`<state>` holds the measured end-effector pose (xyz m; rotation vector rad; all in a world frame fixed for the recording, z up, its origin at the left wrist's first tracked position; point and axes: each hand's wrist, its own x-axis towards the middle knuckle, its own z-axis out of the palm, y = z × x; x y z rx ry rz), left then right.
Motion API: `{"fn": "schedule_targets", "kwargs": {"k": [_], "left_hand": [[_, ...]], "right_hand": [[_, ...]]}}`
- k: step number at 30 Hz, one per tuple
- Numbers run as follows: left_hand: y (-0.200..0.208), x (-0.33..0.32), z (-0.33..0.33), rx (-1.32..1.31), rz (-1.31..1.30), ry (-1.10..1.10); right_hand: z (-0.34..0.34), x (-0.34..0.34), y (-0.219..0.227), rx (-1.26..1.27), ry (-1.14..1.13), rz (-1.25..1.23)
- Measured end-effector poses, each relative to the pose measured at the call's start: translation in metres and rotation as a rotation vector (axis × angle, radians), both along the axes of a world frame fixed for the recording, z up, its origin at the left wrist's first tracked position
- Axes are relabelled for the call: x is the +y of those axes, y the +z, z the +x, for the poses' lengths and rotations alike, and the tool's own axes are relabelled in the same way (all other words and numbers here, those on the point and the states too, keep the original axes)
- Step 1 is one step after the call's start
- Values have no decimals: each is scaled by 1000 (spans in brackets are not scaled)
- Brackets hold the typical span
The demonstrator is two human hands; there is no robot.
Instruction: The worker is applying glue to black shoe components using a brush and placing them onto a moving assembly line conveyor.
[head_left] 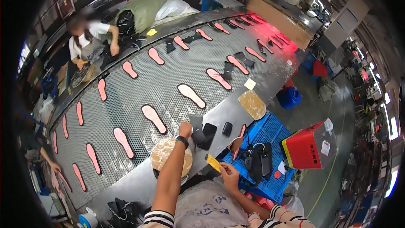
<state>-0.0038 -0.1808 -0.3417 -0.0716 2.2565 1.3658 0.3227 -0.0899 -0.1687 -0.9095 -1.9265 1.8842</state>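
Observation:
My left hand (184, 130), with a dark watch at the wrist, is closed at the near edge of a mesh conveyor belt (126, 122). Its fingers grip the edge of a grey fabric piece (195, 123). Darker flat pieces (206, 137) lie beside it on the metal ledge (141, 176). Lower right, my right hand (229, 175) is closed around a flat yellow tool (214, 162), whose exact kind I cannot make out. Pink insoles with black rims lie in two rows along the belt; one insole (154, 119) is just left of my left hand.
A round tan-topped stand (162, 150) sits under my left forearm. On the ledge lies a small black device (227, 128). To the right are a blue crate (270, 133) holding black items and a red box (306, 145). Across the belt sits another person (90, 38); someone's hand (55, 167) reaches in at left.

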Motion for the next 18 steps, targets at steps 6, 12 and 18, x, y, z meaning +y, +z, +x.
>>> {"fn": "schedule_targets", "kwargs": {"k": [6, 12, 18], "left_hand": [[54, 21, 40, -27, -410, -303], [62, 72, 50, 68, -740, -259], [26, 63, 20, 265, -389, -30]], "right_hand": [[1, 12, 55, 134, -174, -87], [-5, 33, 93, 305, -268, -98], [32, 52, 81, 261, -412, -87]]}}
